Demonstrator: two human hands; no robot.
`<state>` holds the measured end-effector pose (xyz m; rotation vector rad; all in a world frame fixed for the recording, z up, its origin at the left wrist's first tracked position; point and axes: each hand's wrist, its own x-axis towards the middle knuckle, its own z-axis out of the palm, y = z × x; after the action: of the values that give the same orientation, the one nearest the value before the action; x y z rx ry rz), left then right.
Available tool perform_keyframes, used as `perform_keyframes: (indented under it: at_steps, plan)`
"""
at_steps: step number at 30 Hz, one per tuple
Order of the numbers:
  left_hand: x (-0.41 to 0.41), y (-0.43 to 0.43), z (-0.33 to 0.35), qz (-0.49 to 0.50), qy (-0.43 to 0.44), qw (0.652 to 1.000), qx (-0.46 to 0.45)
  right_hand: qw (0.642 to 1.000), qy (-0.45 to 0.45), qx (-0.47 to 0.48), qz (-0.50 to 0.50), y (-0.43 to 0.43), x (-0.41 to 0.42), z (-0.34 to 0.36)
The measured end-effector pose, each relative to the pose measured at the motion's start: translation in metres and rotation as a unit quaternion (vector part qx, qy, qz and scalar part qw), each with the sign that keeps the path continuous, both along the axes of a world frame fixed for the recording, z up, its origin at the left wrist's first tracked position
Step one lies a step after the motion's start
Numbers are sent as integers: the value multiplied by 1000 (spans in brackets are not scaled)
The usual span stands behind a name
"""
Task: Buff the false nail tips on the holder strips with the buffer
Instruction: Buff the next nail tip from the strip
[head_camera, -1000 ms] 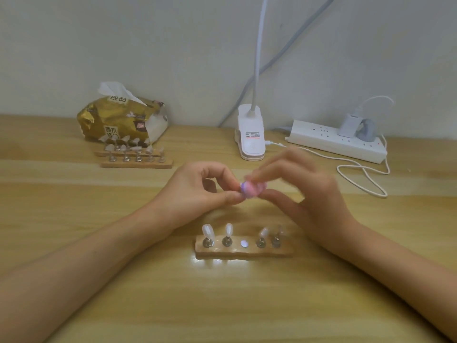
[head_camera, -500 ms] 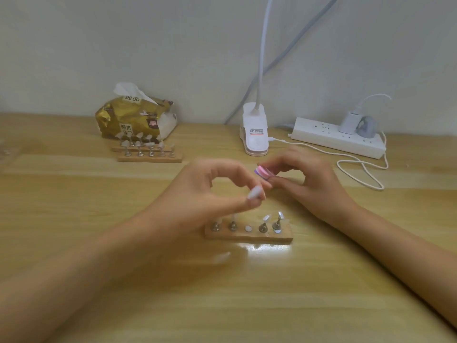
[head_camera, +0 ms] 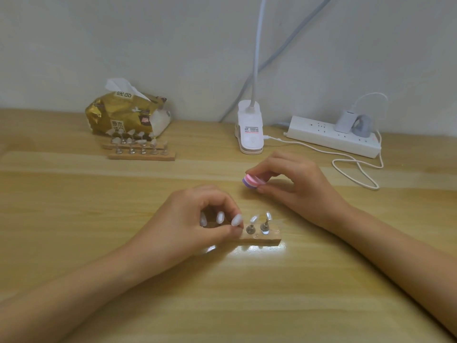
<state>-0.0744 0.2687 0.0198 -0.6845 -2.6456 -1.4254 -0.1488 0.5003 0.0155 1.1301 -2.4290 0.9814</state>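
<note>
A wooden holder strip point(head_camera: 265, 240) lies at the table's middle with several false nail tips on metal stands. My left hand point(head_camera: 190, 224) covers its left part and pinches the middle nail tip point(head_camera: 237, 220) by its stand, down at the strip. Two tips point(head_camera: 261, 217) stand free on the strip's right end. My right hand point(head_camera: 294, 185) hovers behind the strip and grips a small pink and purple buffer point(head_camera: 252, 181) between thumb and fingers. The buffer touches no tip.
Two more holder strips point(head_camera: 142, 155) with nail tips lie at the back left, before a gold tissue pack point(head_camera: 126, 115). A white clip lamp base point(head_camera: 250, 129) stands at the back middle. A power strip point(head_camera: 331, 138) and its looping white cable point(head_camera: 358, 172) lie at the back right.
My left hand has carried the nail tip away from the buffer and lowered it onto the near strip. My right hand has drawn the buffer back and to the right.
</note>
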Motion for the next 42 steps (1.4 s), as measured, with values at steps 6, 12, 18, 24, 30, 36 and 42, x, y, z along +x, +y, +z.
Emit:
perform_keyframes:
  at_steps: [6, 12, 18, 24, 30, 36, 42]
  plan:
    - [4, -2, 3, 3, -3, 1000, -16, 1000, 0, 11, -2, 0, -1, 0]
    - [-1, 13, 12, -15, 13, 995, -94, 1000, 1, 26, -6, -1, -2, 1]
    - [5, 12, 9, -30, 120, 982, -141, 1000, -9, 30, -4, -2, -1, 0]
    - [16, 10, 21, -30, 182, 980, -72, 1000, -16, 24, 0, -1, -3, 0]
    - [-29, -7, 39, -62, -39, 989, 129, 999, -38, -3, -3, -2, -3, 0]
    - [-52, -4, 8, 34, -67, 986, 150, 999, -23, -47, -15, -2, 1, 4]
    - [-52, -5, 1, -7, -8, 996, 87, 995, 62, -77, -8, -9, 4, 5]
